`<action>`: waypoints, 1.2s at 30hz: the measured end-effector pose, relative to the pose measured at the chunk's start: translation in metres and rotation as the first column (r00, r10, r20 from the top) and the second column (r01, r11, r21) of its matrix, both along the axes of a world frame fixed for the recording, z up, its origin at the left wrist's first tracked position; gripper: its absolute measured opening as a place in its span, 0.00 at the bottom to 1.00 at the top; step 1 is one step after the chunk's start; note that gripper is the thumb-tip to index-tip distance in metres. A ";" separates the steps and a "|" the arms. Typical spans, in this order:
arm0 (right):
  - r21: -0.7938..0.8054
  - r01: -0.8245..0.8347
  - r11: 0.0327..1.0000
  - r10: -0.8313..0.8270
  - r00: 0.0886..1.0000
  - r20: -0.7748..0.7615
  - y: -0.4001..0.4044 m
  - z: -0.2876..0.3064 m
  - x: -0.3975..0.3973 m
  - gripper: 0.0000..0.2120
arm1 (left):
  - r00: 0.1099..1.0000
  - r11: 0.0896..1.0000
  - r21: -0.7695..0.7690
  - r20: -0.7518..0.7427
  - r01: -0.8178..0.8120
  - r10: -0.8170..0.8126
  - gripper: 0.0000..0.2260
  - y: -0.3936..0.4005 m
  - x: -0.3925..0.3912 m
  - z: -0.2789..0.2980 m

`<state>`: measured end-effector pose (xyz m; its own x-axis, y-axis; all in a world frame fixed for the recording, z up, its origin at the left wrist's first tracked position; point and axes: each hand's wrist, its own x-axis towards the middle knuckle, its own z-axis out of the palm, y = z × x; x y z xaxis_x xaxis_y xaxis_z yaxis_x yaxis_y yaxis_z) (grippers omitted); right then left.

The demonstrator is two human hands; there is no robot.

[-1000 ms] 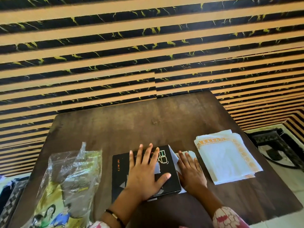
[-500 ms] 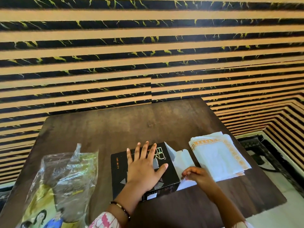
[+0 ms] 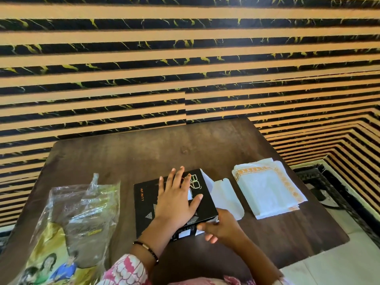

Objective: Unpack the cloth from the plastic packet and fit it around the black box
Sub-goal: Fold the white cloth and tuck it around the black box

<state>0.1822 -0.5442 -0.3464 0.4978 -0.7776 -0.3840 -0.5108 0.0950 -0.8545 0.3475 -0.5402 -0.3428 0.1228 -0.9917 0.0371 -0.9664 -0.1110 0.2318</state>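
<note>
The black box [image 3: 147,204] lies flat in the middle of the brown table [image 3: 164,149]. My left hand [image 3: 176,204] presses flat on its lid, fingers spread. A white flap [image 3: 226,196] of the box lies open to the right on the table. My right hand [image 3: 224,227] is at the box's near right corner, thumb and fingers closed on a small white flap edge there. The folded white cloth [image 3: 267,190] with an orange border lies to the right of the box, apart from both hands. The crumpled plastic packet [image 3: 82,219] lies to the left.
The table stands against a wall of black and tan stripes [image 3: 185,58]. Its right edge drops to a pale floor with a dark patterned mat [image 3: 337,192]. A printed picture card shows inside the packet at the near left.
My right hand left the top of the white flap, pinched its near edge, then moved to the box's near right corner. The left hand stayed on the lid.
</note>
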 end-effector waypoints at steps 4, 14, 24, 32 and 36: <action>-0.031 0.007 1.000 -0.009 0.998 -0.059 0.003 -0.006 0.005 0.20 | 0.997 0.997 0.032 -0.005 -0.076 0.077 0.33 0.011 -0.014 -0.001; 0.169 -0.294 0.941 0.299 0.954 -0.006 -0.011 -0.006 -0.007 0.06 | 0.982 0.977 0.124 0.049 0.174 -0.181 0.49 0.013 0.001 -0.005; 0.119 -0.296 0.948 0.310 0.942 -0.126 -0.023 -0.009 -0.010 0.05 | 0.987 0.980 0.132 0.032 0.149 -0.155 0.50 0.010 -0.001 -0.005; 0.098 -0.069 0.993 0.078 0.992 -0.096 -0.054 -0.003 -0.012 0.14 | 0.988 0.982 0.119 0.023 0.149 -0.153 0.50 0.012 -0.002 -0.005; 0.129 0.096 0.987 -0.096 0.995 -0.005 -0.069 -0.006 0.003 0.18 | 0.986 0.979 0.125 0.015 0.163 -0.166 0.50 0.012 -0.002 -0.006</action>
<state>0.1856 -0.6136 -0.3522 0.4233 -0.7660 -0.4838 -0.4932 0.2531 -0.8323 0.3457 -0.5283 -0.3489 -0.0417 -0.9955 -0.0857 -0.9792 0.0236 0.2014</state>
